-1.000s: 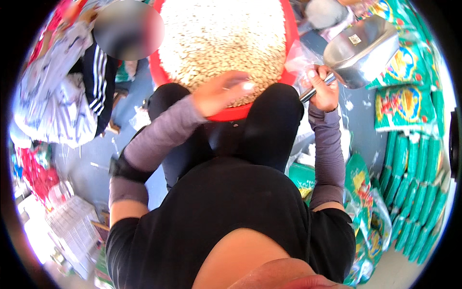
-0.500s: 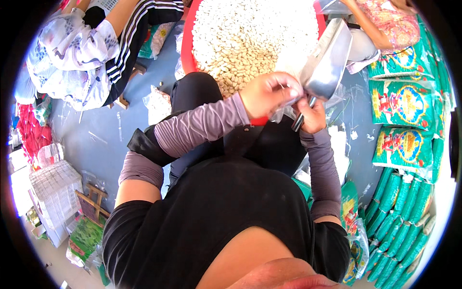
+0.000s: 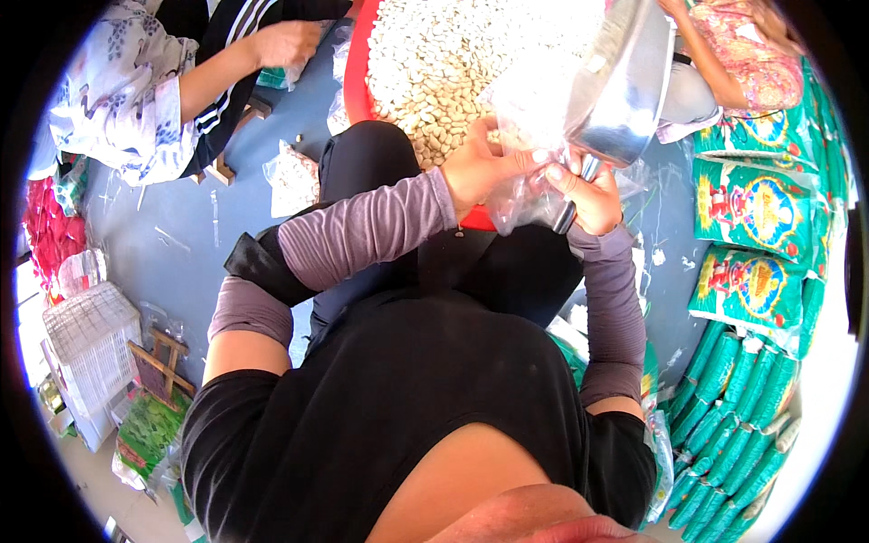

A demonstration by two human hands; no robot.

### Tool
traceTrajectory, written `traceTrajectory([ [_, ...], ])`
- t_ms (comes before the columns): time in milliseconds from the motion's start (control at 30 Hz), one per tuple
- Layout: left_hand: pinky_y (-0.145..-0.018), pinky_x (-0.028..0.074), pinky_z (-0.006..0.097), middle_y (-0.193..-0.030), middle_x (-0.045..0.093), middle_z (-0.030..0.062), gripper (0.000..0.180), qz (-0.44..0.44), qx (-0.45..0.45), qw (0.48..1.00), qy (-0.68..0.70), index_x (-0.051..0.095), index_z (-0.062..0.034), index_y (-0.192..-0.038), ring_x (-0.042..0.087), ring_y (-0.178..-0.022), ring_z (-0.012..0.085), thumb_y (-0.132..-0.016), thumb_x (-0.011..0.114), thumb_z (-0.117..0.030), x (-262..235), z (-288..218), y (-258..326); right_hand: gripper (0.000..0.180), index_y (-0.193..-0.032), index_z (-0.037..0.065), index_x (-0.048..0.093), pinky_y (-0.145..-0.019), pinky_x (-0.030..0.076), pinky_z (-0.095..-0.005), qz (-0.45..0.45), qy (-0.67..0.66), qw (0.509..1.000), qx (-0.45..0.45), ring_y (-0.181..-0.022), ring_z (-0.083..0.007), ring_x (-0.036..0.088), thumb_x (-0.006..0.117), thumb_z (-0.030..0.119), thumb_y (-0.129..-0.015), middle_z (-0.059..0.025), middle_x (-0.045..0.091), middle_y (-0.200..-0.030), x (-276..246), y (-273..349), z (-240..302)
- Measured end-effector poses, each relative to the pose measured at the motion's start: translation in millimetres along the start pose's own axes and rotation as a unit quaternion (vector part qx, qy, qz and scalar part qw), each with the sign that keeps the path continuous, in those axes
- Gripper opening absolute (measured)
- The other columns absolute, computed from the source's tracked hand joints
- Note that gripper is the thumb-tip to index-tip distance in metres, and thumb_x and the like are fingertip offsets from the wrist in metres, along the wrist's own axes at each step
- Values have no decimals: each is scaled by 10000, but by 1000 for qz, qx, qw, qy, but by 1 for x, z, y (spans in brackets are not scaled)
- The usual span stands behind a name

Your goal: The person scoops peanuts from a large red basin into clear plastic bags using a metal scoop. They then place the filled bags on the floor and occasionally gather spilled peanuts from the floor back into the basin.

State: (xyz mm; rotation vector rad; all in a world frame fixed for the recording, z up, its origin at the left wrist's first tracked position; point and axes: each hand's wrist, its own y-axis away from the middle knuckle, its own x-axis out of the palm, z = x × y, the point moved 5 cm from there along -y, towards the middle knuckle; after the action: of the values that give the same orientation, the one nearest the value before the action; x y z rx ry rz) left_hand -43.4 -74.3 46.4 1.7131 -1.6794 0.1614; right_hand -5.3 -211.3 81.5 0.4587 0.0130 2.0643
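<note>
Your left hand (image 3: 478, 167) pinches the mouth of a clear plastic bag (image 3: 529, 136), which hangs just above your knees at the near edge of the red tub (image 3: 359, 86) of pale seeds (image 3: 434, 63). Your right hand (image 3: 588, 190) is clenched around the handle of a metal scoop (image 3: 620, 81), tilted against the bag's opening. Green packets (image 3: 751, 290) lie stacked on the floor to your right.

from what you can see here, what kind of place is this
Probably a small hand-packing workshop for seeds or nuts, worked on the floor. A red tub holds pale kernels, the right hand grips a metal scoop by a clear plastic bag in the left hand, and printed green packets lie stacked nearby.
</note>
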Motion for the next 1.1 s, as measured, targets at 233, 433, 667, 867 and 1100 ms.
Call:
traceTrajectory([
  [233, -600, 508, 285, -846, 627, 71, 126, -143, 140, 968, -150, 517, -41, -924, 604, -695, 161, -845, 576, -120, -68, -50, -55, 177, -784, 124, 432, -598, 475, -235, -110, 47, 993, 25, -708, -107, 571, 598, 81, -826, -19, 514, -761, -72, -24, -5],
  [433, -620, 479, 358, -756, 620, 124, 268, -222, 256, 728, -597, 553, -68, -938, 610, -691, 265, -827, 587, -309, -80, -85, -62, 388, -1007, 3, 554, -779, 455, -348, -4, 590, 807, 39, -836, -245, 610, 577, 351, -838, -122, 625, -853, -167, -45, 1],
  [667, -658, 473, 380, -769, 603, 137, 440, -222, 204, 694, -653, 418, -75, -1041, 609, -740, 296, -796, 624, -378, -101, -72, -78, 596, -1006, -13, 593, -845, 412, -423, 114, 770, 558, 286, -963, -387, 540, 337, 509, -878, -272, 571, -993, -158, -79, -28],
  [867, -653, 465, 418, -812, 582, 206, 418, -223, 175, 737, -614, 365, -34, -1013, 594, -750, 370, -830, 581, -341, -110, -60, -96, 369, -1035, 76, 542, -740, 439, -426, 228, 745, 618, 104, -840, -384, 565, 314, 340, -913, -224, 592, -874, -191, -140, -163],
  [1100, -770, 427, 419, -874, 580, 212, 295, -225, 98, 743, -622, 388, -52, -993, 571, -862, 368, -819, 533, -241, -118, -61, -99, 308, -1051, 51, 490, -709, 442, -450, 220, 735, 641, -9, -854, -387, 559, 364, 269, -873, -217, 585, -903, -185, -135, -161],
])
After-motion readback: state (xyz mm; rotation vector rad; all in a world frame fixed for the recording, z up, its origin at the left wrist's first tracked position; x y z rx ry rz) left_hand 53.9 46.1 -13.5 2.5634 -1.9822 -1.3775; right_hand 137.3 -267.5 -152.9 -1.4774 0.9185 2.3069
